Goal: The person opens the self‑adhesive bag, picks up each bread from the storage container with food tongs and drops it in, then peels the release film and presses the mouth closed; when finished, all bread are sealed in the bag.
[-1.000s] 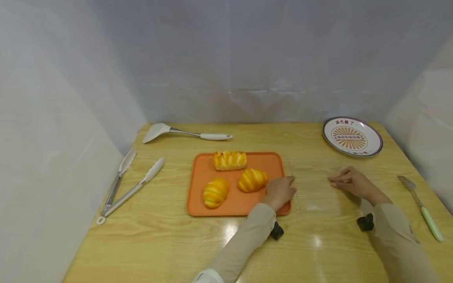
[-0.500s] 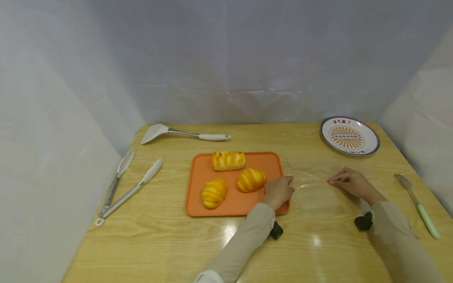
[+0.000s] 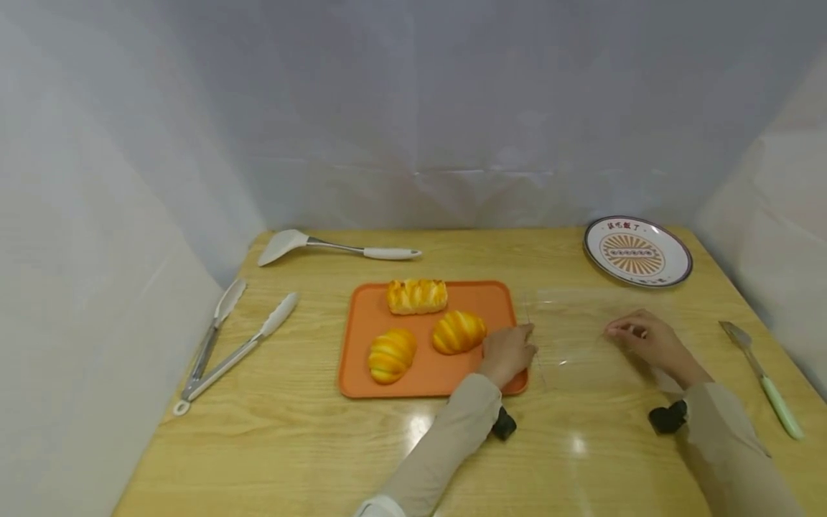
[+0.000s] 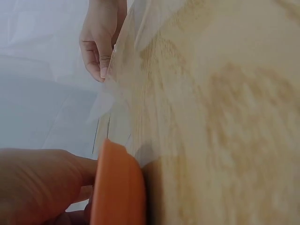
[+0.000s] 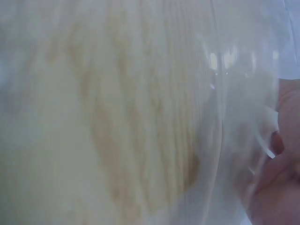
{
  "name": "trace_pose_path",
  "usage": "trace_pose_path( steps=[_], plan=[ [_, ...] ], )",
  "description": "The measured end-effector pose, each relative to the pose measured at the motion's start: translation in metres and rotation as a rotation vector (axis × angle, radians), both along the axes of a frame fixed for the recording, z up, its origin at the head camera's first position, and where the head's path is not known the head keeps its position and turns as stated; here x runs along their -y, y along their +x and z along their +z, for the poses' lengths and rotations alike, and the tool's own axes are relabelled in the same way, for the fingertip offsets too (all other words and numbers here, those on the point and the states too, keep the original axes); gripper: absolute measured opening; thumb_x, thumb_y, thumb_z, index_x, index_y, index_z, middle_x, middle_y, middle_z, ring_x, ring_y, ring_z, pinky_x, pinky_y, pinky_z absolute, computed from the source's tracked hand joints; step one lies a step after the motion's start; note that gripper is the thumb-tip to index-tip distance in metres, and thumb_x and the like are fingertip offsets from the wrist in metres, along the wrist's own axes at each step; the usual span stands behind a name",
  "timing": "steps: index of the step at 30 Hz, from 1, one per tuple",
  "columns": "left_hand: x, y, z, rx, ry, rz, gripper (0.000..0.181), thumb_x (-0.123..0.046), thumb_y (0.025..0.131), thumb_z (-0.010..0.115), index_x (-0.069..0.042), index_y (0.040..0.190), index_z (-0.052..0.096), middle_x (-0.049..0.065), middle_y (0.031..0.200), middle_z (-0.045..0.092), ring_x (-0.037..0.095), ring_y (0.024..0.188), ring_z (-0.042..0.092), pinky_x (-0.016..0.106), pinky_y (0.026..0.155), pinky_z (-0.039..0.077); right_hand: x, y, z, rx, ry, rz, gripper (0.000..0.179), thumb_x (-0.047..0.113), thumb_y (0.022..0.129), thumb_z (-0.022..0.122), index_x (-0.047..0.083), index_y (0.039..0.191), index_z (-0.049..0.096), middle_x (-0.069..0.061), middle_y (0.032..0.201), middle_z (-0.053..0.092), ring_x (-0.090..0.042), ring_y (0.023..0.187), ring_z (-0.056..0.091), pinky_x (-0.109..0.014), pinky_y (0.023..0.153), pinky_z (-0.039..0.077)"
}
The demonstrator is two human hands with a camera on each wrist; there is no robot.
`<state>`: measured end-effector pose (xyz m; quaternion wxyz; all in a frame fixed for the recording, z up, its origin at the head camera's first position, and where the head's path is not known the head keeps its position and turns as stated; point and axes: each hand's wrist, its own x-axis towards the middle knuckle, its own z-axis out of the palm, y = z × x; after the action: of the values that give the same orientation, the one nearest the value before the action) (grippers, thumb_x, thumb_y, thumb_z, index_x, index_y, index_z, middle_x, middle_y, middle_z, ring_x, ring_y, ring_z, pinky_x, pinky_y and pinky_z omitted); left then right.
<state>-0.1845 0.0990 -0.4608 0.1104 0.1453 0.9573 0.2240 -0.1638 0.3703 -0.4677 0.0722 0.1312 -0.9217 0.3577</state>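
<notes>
A clear plastic bag (image 3: 571, 316) lies flat on the table, its left edge along the right side of an orange tray (image 3: 426, 370). My left hand (image 3: 507, 353) reaches across the tray's right rim, fingertips resting at that edge of the bag. In the left wrist view, the tray rim (image 4: 117, 187) hides those fingertips. Thumb and forefinger of my right hand (image 3: 649, 341) pinch the plastic toward its right part; the right wrist view looks through clear film (image 5: 225, 103) at this hand. On the tray lie two croissant-shaped breads (image 3: 393, 355) and one scored loaf (image 3: 416, 296).
Tongs (image 3: 220, 355) lie spread at the left, and a white turner (image 3: 336, 248) is behind the tray. A patterned plate (image 3: 638, 251) stands at the back right. Near the right edge lies a green-handled spreader (image 3: 769, 388). White sheets (image 3: 413, 108) surround the table.
My right hand has shifted slightly right, and the creases that ran from its fingertips across the plastic have eased. My left hand keeps its place at the tray's rim.
</notes>
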Motion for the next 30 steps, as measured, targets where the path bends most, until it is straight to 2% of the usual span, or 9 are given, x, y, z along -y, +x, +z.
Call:
trace_pose_path(
  steps=[3, 7, 10, 13, 16, 22, 24, 27, 30],
  plan=[
    [0.001, 0.000, 0.000, 0.009, -0.003, -0.003, 0.042, -0.033, 0.096, 0.059, -0.031, 0.138, 0.056, -0.004, 0.119, 0.071, 0.014, 0.078, 0.062, 0.024, 0.053, 0.033, 0.000, 0.001, -0.002, -0.039, -0.053, 0.005, 0.015, 0.009, 0.094, 0.064, -0.002, 0.100, 0.072, 0.012, 0.095, 0.058, 0.003, 0.076, 0.047, -0.014, 0.065, 0.041],
    [0.001, -0.001, 0.000, 0.025, -0.008, -0.003, 0.043, -0.033, 0.097, 0.059, -0.032, 0.139, 0.055, -0.003, 0.109, 0.073, 0.012, 0.065, 0.053, 0.024, 0.049, 0.030, -0.002, 0.003, -0.004, -0.081, -0.088, -0.007, 0.014, 0.004, 0.095, 0.061, -0.003, 0.102, 0.071, 0.027, 0.102, 0.052, 0.009, 0.083, 0.048, -0.008, 0.070, 0.040],
    [0.001, 0.000, 0.001, 0.030, 0.002, -0.004, 0.043, -0.033, 0.097, 0.059, -0.032, 0.139, 0.055, -0.003, 0.109, 0.073, 0.013, 0.068, 0.056, 0.024, 0.049, 0.031, -0.004, 0.006, -0.002, -0.092, -0.103, -0.032, 0.015, 0.005, 0.096, 0.059, -0.003, 0.104, 0.070, 0.034, 0.105, 0.052, 0.014, 0.087, 0.050, -0.005, 0.073, 0.040],
    [0.001, 0.000, 0.000, 0.021, 0.004, -0.003, 0.042, -0.032, 0.096, 0.059, -0.032, 0.138, 0.056, -0.004, 0.118, 0.071, 0.016, 0.086, 0.066, 0.026, 0.055, 0.036, -0.003, 0.008, 0.000, -0.094, -0.110, -0.069, 0.016, 0.006, 0.097, 0.058, -0.003, 0.105, 0.069, 0.039, 0.102, 0.053, 0.015, 0.084, 0.051, -0.005, 0.072, 0.041],
    [0.000, -0.001, 0.000, 0.012, -0.006, 0.001, 0.042, -0.032, 0.096, 0.059, -0.033, 0.138, 0.056, -0.006, 0.125, 0.068, 0.018, 0.098, 0.067, 0.027, 0.058, 0.039, -0.003, 0.008, 0.001, -0.105, -0.113, -0.089, 0.016, 0.007, 0.098, 0.058, -0.002, 0.105, 0.068, 0.041, 0.100, 0.054, 0.015, 0.082, 0.052, -0.004, 0.072, 0.041],
    [-0.001, -0.003, 0.000, 0.024, -0.028, -0.001, 0.042, -0.033, 0.097, 0.058, -0.035, 0.139, 0.055, -0.005, 0.119, 0.071, 0.015, 0.085, 0.066, 0.026, 0.052, 0.037, -0.001, 0.007, 0.005, -0.091, -0.073, -0.083, 0.018, 0.009, 0.098, 0.058, -0.002, 0.108, 0.069, 0.042, 0.102, 0.052, 0.020, 0.085, 0.050, -0.003, 0.072, 0.041],
    [-0.001, -0.003, 0.001, 0.019, -0.033, -0.001, 0.042, -0.033, 0.096, 0.058, -0.035, 0.138, 0.055, -0.005, 0.120, 0.070, 0.016, 0.087, 0.066, 0.027, 0.052, 0.038, -0.001, 0.007, 0.006, -0.080, -0.041, -0.081, 0.018, 0.007, 0.095, 0.062, -0.002, 0.108, 0.070, 0.035, 0.101, 0.057, 0.022, 0.086, 0.049, -0.002, 0.071, 0.041],
    [-0.001, -0.003, 0.001, 0.015, -0.034, -0.003, 0.042, -0.033, 0.095, 0.059, -0.034, 0.138, 0.056, -0.005, 0.124, 0.069, 0.017, 0.095, 0.067, 0.028, 0.055, 0.040, -0.002, 0.005, 0.007, -0.060, 0.026, -0.069, 0.019, 0.004, 0.090, 0.068, -0.003, 0.107, 0.071, 0.008, 0.101, 0.070, 0.023, 0.085, 0.047, -0.002, 0.070, 0.043],
    [-0.001, -0.004, 0.001, 0.020, -0.035, 0.000, 0.042, -0.033, 0.095, 0.059, -0.034, 0.138, 0.056, -0.006, 0.126, 0.068, 0.018, 0.102, 0.067, 0.028, 0.059, 0.041, -0.003, 0.002, 0.008, -0.006, 0.113, -0.047, 0.021, 0.007, 0.089, 0.070, -0.001, 0.108, 0.072, -0.017, 0.099, 0.068, 0.019, 0.080, 0.045, -0.008, 0.067, 0.044]
  ],
)
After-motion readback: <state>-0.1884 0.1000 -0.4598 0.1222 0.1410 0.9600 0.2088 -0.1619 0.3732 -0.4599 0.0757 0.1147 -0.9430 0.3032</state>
